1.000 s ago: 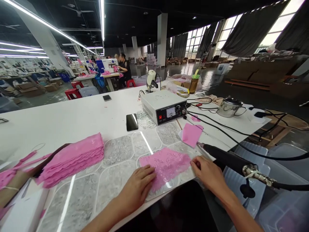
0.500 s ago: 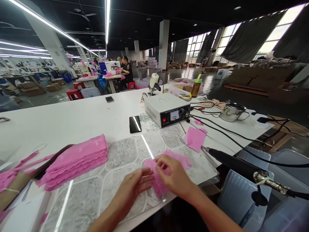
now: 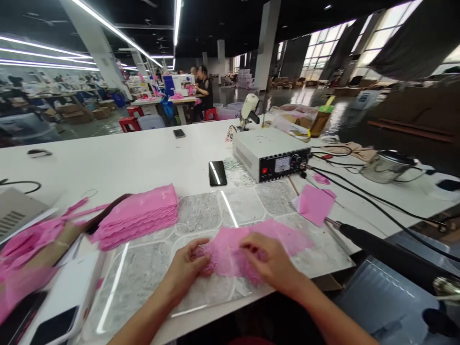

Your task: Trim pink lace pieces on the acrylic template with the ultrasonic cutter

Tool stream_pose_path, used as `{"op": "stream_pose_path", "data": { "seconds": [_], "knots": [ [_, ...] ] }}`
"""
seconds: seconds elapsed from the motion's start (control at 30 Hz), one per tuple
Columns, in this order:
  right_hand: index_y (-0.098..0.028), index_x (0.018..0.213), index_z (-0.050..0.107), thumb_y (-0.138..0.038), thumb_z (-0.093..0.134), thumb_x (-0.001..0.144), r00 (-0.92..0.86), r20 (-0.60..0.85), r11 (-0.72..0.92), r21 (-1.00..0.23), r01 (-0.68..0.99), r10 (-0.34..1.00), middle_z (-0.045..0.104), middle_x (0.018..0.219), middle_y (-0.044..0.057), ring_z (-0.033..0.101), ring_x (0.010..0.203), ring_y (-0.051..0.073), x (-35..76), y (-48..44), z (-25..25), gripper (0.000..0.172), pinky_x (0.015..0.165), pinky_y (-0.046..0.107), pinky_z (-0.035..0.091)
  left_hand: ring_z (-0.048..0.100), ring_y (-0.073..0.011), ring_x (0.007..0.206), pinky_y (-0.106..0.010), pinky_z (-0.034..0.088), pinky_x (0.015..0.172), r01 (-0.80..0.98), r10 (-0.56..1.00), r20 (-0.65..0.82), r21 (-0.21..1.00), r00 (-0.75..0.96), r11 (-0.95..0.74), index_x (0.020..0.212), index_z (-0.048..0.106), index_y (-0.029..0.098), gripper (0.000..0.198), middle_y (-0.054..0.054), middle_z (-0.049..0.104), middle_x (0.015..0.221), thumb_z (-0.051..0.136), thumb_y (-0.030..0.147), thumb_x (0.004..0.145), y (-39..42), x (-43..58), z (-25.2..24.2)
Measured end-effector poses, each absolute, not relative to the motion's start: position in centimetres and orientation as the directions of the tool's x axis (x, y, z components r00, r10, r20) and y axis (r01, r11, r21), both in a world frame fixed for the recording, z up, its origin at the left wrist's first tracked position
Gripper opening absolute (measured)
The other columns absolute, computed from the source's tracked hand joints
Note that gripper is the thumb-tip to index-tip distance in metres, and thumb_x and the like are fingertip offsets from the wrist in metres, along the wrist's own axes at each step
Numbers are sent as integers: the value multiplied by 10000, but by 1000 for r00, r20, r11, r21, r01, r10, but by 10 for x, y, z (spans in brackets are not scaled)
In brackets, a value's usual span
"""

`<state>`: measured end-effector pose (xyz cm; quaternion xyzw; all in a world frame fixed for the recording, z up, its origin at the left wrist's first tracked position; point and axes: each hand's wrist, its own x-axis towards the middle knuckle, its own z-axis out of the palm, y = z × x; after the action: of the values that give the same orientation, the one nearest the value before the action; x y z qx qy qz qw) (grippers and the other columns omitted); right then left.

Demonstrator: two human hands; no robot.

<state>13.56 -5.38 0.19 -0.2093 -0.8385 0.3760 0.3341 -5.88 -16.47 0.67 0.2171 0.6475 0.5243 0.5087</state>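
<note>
A thin, sheer pink piece of fabric (image 3: 230,239) with a ruffled near edge lies on the clear-and-grey patterned mat (image 3: 201,211) before me. My left hand (image 3: 189,263) has its fingers closed on the left end of this fabric. Around its middle, my right hand (image 3: 269,261) pinches the cloth, fingertips together. Part of the fabric spreads flat to the right, beyond the right hand. Left of the hands sits a thick stack of pink fabric pieces (image 3: 138,213). A folded pink square (image 3: 316,203) lies to the right, close to the tip of a black-handled corded tool (image 3: 388,254).
A metal control box (image 3: 271,153) with a dial stands at the back, a phone (image 3: 217,173) beside it. Cables cross the right side near a glass jug (image 3: 388,167). Plastic bins (image 3: 388,297) stand below the right edge. A white device (image 3: 64,297) lies at left.
My left hand, apart from the fabric before, now grips its left end. The fabric is spread wider. The view has turned left, so the table's things appear further right.
</note>
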Motion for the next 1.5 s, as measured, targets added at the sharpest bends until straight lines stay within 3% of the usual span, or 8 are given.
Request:
{"op": "stream_pose_path", "data": {
  "seconds": [0.13,0.4,0.5,0.6,0.83,1.0,1.17,1.5],
  "knots": [
    [-212,866,653,-172,543,880,-648,363,647,-713,270,670,682,777,17,623,636,138,174,-34,-11,118,568,248,508,528,-104,536,-257,554,531,-131,787,-365,928,-497,348,1097,653,159,586,90,467,596,823,344,568,-173,-64,2],
    [-219,935,619,-101,537,880,-716,502,819,-547,173,486,668,860,41,628,806,180,170,-65,-13,154,696,303,546,566,-131,476,-258,538,494,183,768,-215,900,-603,395,1155,631,164,532,78,517,570,670,444,705,-217,-80,-7],
    [-221,955,610,-94,537,879,-743,500,844,-510,164,446,661,879,46,619,813,183,167,-68,-15,165,694,310,547,574,-131,429,-226,495,439,555,846,-44,737,-531,386,1159,627,154,394,58,569,548,496,380,864,-231,-84,-4],
    [-230,959,607,-108,528,894,-753,509,867,-473,159,416,659,892,49,618,824,183,167,-68,-21,159,697,307,549,622,-136,500,-207,475,442,755,895,48,558,-443,343,1123,655,174,318,8,675,675,462,250,882,-240,-88,0],
    [-230,1009,636,-161,534,920,-757,572,924,-367,107,314,686,910,53,620,852,185,158,-70,-25,152,737,312,548,688,-248,878,-404,565,776,911,939,162,339,-302,235,1161,667,182,347,-127,685,1010,405,169,933,-240,-85,3],
    [-223,1108,644,-153,544,914,-794,562,961,-256,102,234,729,1026,44,625,975,211,155,-72,-27,229,853,369,519,461,-257,1355,-484,326,1153,960,985,134,241,110,-140,1360,531,295,394,-24,529,1441,509,262,968,-219,-72,-6],
    [-221,1084,659,-146,540,915,-793,570,967,-241,88,214,739,975,32,639,925,188,159,-72,-25,220,836,346,512,359,-288,1420,-551,237,1181,983,987,-7,98,158,-157,1444,422,250,471,-45,395,1533,515,330,989,-225,-85,-10],
    [-203,1085,681,-131,515,914,-810,553,968,-239,70,195,744,1050,74,655,976,202,143,-76,-24,249,849,362,540,327,-287,1435,-558,200,1187,979,988,19,139,151,-152,1448,421,265,503,-58,391,1533,551,354,970,-225,-89,-11]
  ]
}}
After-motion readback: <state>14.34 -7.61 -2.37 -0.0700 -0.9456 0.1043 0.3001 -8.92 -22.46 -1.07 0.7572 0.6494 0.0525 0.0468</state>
